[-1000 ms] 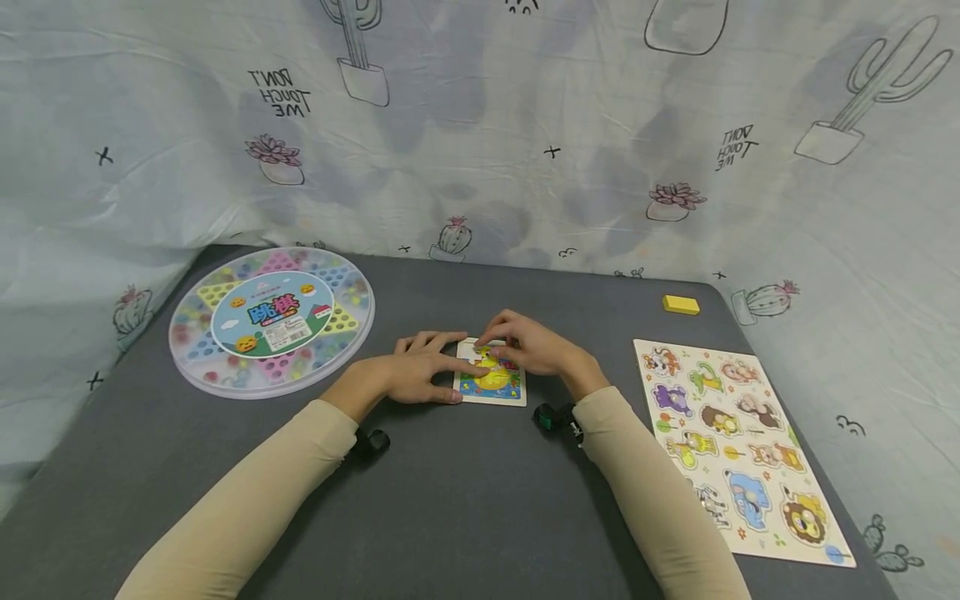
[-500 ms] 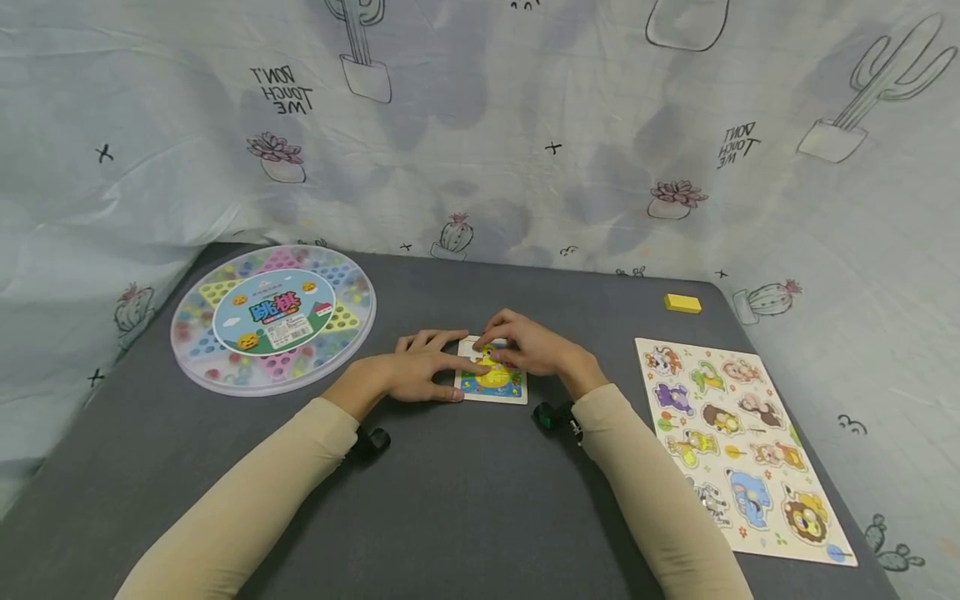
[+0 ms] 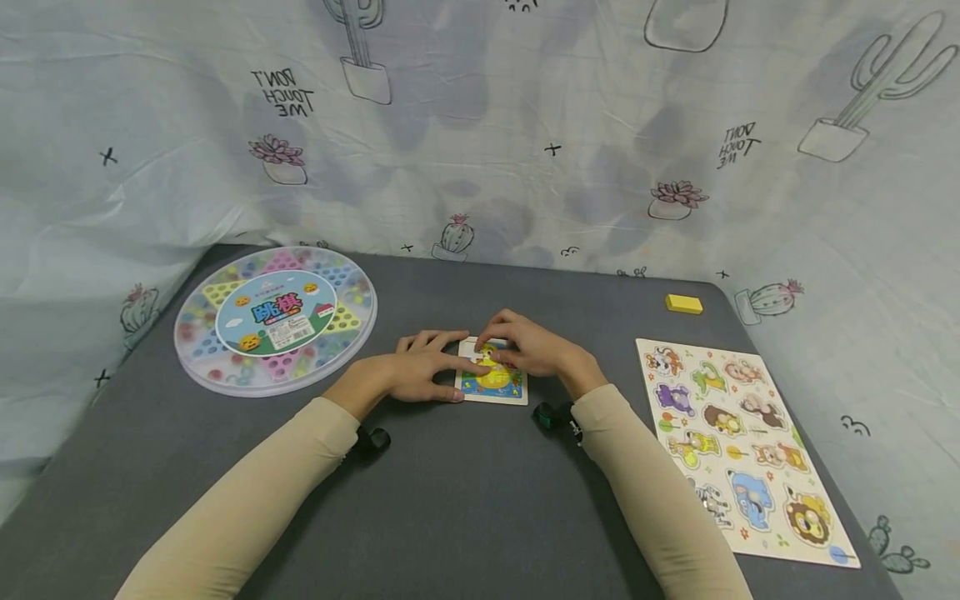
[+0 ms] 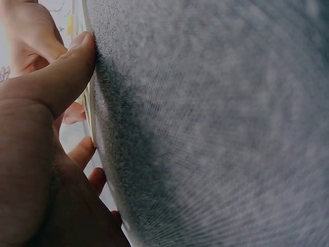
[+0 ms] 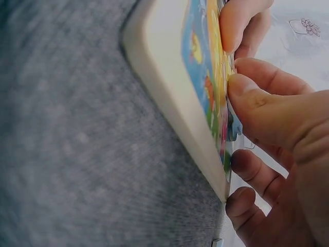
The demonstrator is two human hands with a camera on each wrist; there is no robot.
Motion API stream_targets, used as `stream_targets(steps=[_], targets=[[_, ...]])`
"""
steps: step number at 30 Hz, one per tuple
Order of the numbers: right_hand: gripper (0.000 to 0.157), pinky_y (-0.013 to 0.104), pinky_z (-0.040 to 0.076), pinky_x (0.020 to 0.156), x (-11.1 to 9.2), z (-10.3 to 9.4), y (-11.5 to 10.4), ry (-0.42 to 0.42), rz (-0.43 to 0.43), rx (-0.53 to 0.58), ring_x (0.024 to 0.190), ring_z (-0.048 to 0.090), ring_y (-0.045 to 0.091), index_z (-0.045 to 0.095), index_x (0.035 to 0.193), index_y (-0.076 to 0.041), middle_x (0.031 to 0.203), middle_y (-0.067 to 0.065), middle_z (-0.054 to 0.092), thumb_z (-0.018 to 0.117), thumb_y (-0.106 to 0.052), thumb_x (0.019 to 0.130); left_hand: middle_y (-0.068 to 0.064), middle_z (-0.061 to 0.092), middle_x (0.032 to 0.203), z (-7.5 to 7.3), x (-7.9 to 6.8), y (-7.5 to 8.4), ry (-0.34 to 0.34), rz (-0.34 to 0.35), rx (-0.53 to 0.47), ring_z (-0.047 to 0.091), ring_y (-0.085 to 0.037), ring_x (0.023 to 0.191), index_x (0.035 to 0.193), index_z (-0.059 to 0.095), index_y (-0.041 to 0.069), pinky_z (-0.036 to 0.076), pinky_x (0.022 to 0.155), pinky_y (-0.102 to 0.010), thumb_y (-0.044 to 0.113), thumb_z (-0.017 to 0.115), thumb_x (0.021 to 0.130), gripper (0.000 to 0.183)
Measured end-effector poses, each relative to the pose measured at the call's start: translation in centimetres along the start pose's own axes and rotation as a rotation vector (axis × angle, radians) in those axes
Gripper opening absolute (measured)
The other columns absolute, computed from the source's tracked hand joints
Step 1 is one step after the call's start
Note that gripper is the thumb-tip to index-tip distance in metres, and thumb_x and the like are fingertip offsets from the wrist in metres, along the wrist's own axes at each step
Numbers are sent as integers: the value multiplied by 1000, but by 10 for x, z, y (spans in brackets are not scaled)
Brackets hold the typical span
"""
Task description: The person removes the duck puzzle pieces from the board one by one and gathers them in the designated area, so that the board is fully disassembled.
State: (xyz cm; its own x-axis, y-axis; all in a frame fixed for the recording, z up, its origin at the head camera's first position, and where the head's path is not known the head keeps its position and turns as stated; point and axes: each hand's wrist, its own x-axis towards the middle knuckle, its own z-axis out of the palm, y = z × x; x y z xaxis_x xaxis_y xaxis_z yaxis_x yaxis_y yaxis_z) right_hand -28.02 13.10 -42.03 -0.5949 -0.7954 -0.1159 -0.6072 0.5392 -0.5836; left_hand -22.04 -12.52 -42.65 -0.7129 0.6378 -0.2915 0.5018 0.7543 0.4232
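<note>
- Dark grey, cloth-like desk [image 3: 465,500] fills the low part of the head view, with a pale cloth wall [image 3: 487,108] with cactus drawings behind it.
- Small square puzzle [image 3: 497,387] with a pale rim and a yellow and blue picture lies flat on the desk, in the middle, between the two hands.
- Left hand [image 3: 423,371] has its fingers spread apart; one long finger reaches over the picture, and the thumb touches the rim.
- Right hand [image 3: 528,343] has bent fingers on the puzzle's other side, with thumb and first finger close together on top; I can't tell if they pinch a piece.
- Tan sleeves [image 3: 255,500] cover both arms, and a small black gadget [image 3: 553,415] sits by the right wrist.
- Big round clear plastic game box [image 3: 273,321], with a star and a blue oval label, lies to the left.
- Cream board of animal shapes [image 3: 697,354] lies to the right.
- Little yellow block [image 3: 684,304] sits past that board, near the far right corner.
</note>
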Motion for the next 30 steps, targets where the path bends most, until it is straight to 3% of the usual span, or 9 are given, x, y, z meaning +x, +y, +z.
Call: stream_targets(steps=[6,15,25,27,30], targets=[[23,41,47,89,-2,-1,0,22,-48,25,106,50,22,68,125,-18,136,6,51,59,-11,106,4,0,174,2,3,-3,1,-24,2,4,-37,156,149,38,64,16,113,-69,58,58,99,53],[23,42,46,92,-6,-1,1,43,-65,62,112,50,22,68,125,-17,134,6,52,58,-9,106,-1,3,174,-5,-2,7,-9,-21,-9,5,-41,156,151,42,56,16,113,-72,55,59,100,54],[25,35,50,72,-10,-1,0,64,-71,114,71,55,15,64,129,-12,117,7,62,52,-5,107,-3,4,174,-6,-4,7,5,-9,-13,7,-42,155,152,44,53,18,112,-70,54,60,100,54],[26,35,51,72,-11,-1,1,75,-57,127,74,56,16,64,130,-12,120,6,62,52,-5,107,-2,4,174,-7,-5,9,0,-10,-1,7,-41,155,152,43,54,19,112,-69,55,60,100,54],[27,38,53,82,-12,0,2,101,-41,126,91,61,18,64,130,-13,126,5,63,53,-5,107,-2,3,174,-9,-5,11,-11,-15,11,7,-41,156,152,43,54,19,113,-69,56,60,100,55]])
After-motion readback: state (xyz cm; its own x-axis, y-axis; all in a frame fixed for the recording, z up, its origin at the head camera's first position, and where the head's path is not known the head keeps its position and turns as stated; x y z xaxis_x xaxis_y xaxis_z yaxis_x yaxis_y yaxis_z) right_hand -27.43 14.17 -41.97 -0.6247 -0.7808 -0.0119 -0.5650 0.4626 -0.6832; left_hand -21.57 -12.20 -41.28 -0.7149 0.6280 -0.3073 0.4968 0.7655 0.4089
